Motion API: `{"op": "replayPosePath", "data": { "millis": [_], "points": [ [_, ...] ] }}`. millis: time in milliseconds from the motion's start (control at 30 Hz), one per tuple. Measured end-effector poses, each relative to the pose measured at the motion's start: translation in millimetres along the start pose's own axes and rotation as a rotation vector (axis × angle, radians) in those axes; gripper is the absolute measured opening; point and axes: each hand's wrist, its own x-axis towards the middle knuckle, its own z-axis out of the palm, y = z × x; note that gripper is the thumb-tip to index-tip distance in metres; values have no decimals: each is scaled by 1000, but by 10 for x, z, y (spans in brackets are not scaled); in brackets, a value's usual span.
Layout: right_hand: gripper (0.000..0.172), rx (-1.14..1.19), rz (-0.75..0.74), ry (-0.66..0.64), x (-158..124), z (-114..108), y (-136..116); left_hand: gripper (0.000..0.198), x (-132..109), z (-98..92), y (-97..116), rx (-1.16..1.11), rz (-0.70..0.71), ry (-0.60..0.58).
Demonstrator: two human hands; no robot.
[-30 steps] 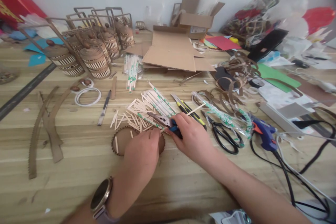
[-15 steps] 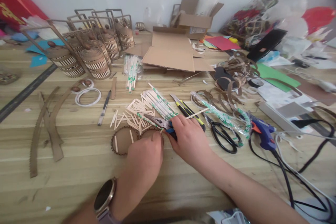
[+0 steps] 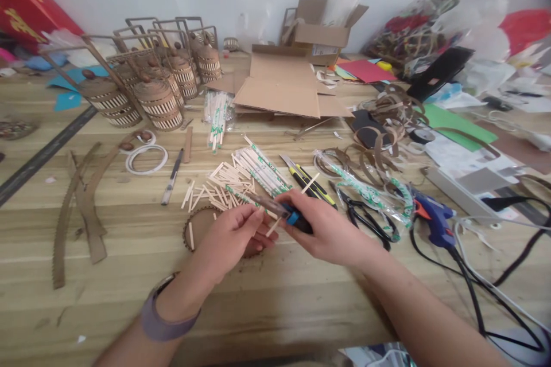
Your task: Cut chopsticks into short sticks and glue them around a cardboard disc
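My right hand [image 3: 329, 229] is closed around pliers [image 3: 296, 218] with black and blue handles, their jaws pointing left. A thin wooden stick [image 3: 310, 183] also runs through this hand, its lower end showing beside the left fingers. My left hand [image 3: 228, 235] is turned partly palm up just left of the pliers, fingers loosely apart; nothing in it can be made out. Beneath it lies a round cardboard piece [image 3: 202, 223] with a notched rim and short sticks on it. A second round piece is mostly hidden by the hand. Short cut sticks [image 3: 219, 186] are heaped just beyond.
Wrapped sticks [image 3: 262, 166], yellow-black cutters [image 3: 316, 183], black scissors [image 3: 365, 215] and a blue glue gun [image 3: 434, 218] with trailing cords lie nearby. Cardboard strips [image 3: 88, 212] are at left. Lantern-like models [image 3: 157, 103] and a cardboard sheet [image 3: 278, 83] stand behind.
My left hand has turned from a fist to a looser, palm-up pose and shifted slightly. The pliers and right hand have moved a little right, and the stick in the hand is tilted more steeply.
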Motion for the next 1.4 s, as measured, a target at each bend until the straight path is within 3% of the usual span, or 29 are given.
{"op": "replayPosePath", "data": {
  "millis": [133,400,533,633,733,900,1067,1267,1400],
  "points": [
    [53,25,-23,-15,-2,110,-13,29,13,22,-68,36,18,-40],
    [68,82,-31,-134,9,114,-31,24,-15,40,-73,83,-18,-120],
    [64,71,-111,-82,9,145,14,26,-25,37,-63,56,-37,-126],
    [56,37,-185,101,9,179,36,32,-6,23,-47,-39,-34,-106],
    [52,-12,-157,251,4,243,22,34,12,17,-29,-189,-11,-36],
    [67,-101,-116,262,-3,394,-27,23,16,80,-22,-309,-51,8],
    [61,-174,-169,342,12,473,-23,20,28,125,-106,-406,-35,2],
    [62,-87,-99,268,-29,389,-81,26,8,103,-110,-359,23,55],
    [34,132,164,73,-145,95,-145,40,-23,68,-21,-286,18,0]
  ]
}}
